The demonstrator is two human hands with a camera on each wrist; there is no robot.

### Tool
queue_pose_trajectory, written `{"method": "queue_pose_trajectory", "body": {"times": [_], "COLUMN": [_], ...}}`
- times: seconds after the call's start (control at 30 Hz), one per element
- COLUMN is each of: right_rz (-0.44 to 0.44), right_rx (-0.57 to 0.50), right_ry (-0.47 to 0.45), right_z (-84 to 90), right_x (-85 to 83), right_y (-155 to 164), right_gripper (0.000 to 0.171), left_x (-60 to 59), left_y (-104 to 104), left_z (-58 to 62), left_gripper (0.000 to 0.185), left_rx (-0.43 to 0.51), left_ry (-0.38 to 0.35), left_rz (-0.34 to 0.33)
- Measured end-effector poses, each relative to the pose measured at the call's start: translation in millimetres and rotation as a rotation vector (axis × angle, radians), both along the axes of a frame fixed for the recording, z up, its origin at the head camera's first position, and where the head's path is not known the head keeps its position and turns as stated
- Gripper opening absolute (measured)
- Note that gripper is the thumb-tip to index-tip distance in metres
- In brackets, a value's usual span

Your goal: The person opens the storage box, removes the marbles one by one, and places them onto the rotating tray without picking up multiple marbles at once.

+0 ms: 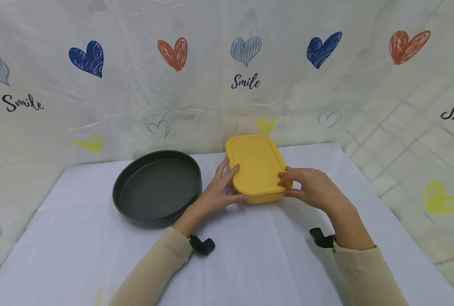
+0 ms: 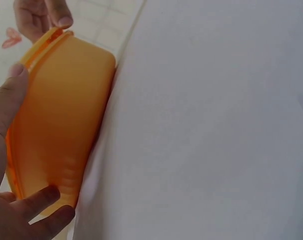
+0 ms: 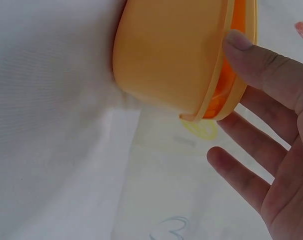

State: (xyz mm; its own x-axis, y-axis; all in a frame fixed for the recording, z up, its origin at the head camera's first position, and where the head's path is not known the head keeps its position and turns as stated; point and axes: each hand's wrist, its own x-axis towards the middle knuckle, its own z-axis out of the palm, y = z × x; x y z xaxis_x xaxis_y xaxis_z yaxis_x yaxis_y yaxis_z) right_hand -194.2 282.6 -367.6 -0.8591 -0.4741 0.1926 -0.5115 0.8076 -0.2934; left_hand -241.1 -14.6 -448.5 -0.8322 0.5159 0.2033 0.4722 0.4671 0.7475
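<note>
A yellow rectangular food container with rounded corners sits on the table under its yellow lid. My left hand holds the container's left side, thumb at the near corner and fingers spread along the wall. At the near right corner, my right hand pinches the lid's edge, fingers on top and thumb beneath. In the right wrist view, a gap shows between the lid and the container's rim at that corner. The left wrist view shows the container wall beside my left fingers.
A round dark grey pan stands left of the container, close to my left forearm. White cloth covers the table. Behind the table hangs a pale sheet printed with hearts and the word Smile. Each wrist wears a black camera mount.
</note>
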Motion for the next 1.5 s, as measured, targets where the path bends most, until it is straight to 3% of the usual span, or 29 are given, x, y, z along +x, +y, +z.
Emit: {"method": "queue_pose_trajectory", "body": {"times": [0.53,0.9,1.1,1.27,1.5], "right_rz": [0.019,0.012,0.014,-0.049,-0.070], "right_rx": [-0.066,-0.144,-0.195,-0.226,-0.330], "right_ry": [0.071,0.246,0.358,0.395,0.462], "right_z": [7.0,8.3,7.5,6.9,5.6], "right_x": [3.1,1.9,-0.2,-1.2,-3.4], "right_y": [5.0,7.0,9.1,11.2,13.5], "right_gripper": [0.028,0.031,0.033,0.032,0.028], "left_x": [-2.7,-2.5,-3.3,-2.2,-2.5], "left_y": [-0.1,-0.5,-0.3,-0.8,-2.4], "left_z": [-0.2,0.1,1.0,2.0,1.3], "left_gripper": [0.112,0.118,0.110,0.100,0.098], "left_rx": [0.047,0.089,0.067,0.024,0.016], "left_ry": [0.019,0.022,0.027,-0.006,0.012], "left_rz": [-0.026,-0.041,-0.044,-0.019,-0.012]}}
